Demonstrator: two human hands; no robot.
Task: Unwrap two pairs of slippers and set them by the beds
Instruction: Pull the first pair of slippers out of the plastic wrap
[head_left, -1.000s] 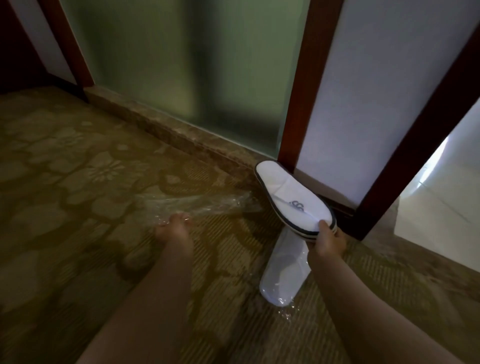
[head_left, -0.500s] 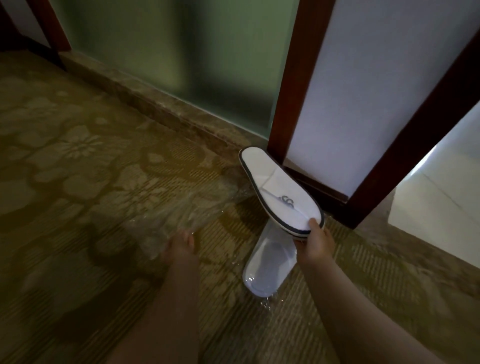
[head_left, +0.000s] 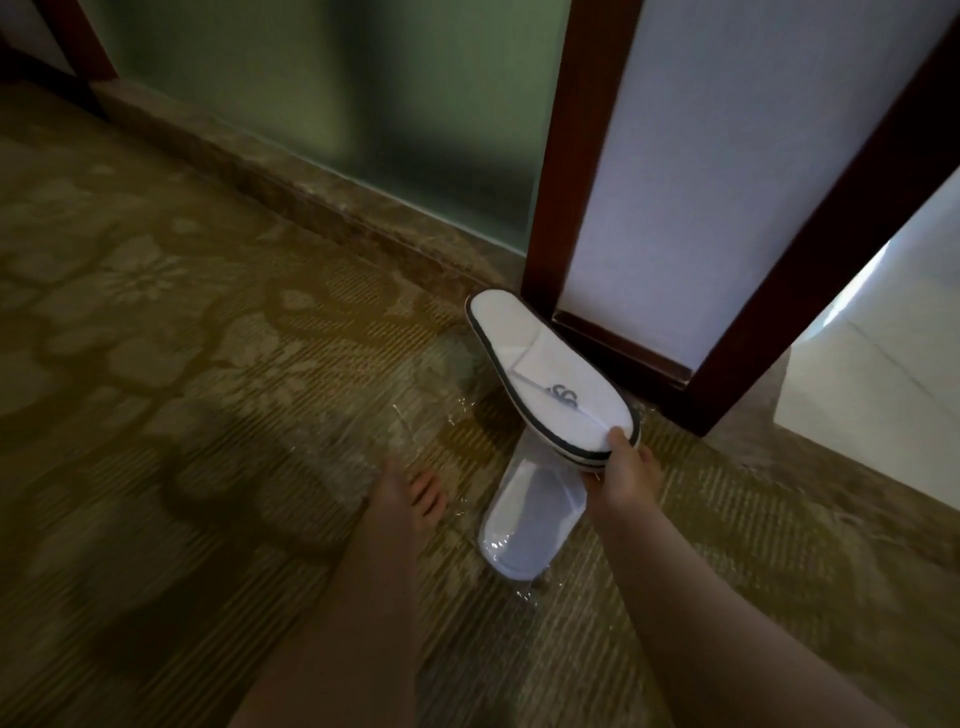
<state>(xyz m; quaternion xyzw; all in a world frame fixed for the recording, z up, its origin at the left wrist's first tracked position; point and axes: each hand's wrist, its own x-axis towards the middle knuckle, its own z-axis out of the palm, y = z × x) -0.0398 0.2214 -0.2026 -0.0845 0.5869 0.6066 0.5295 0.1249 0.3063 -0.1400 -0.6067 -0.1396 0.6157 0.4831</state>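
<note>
My right hand (head_left: 618, 462) grips the toe end of an unwrapped pair of white slippers (head_left: 550, 374) with dark trim, stacked sole to sole and held above the carpet. Their heel end points toward the door frame. Below them, a second pair (head_left: 530, 525) lies on the carpet inside clear plastic. To the left, my left hand (head_left: 410, 493) is low over the carpet and holds the empty clear wrapper (head_left: 421, 431). The wrapper is faint and hard to make out against the pattern.
Patterned olive carpet (head_left: 182, 338) covers the floor. A stone sill (head_left: 291, 176) runs under a frosted glass panel (head_left: 363, 104). A dark wooden door frame (head_left: 550, 208) stands just behind the slippers. Bright tiled floor (head_left: 883, 374) shows through the opening at right.
My left hand has drawn the clear wrapper down and back toward me, away from the slippers. My right hand keeps the same hold on the slipper pair.
</note>
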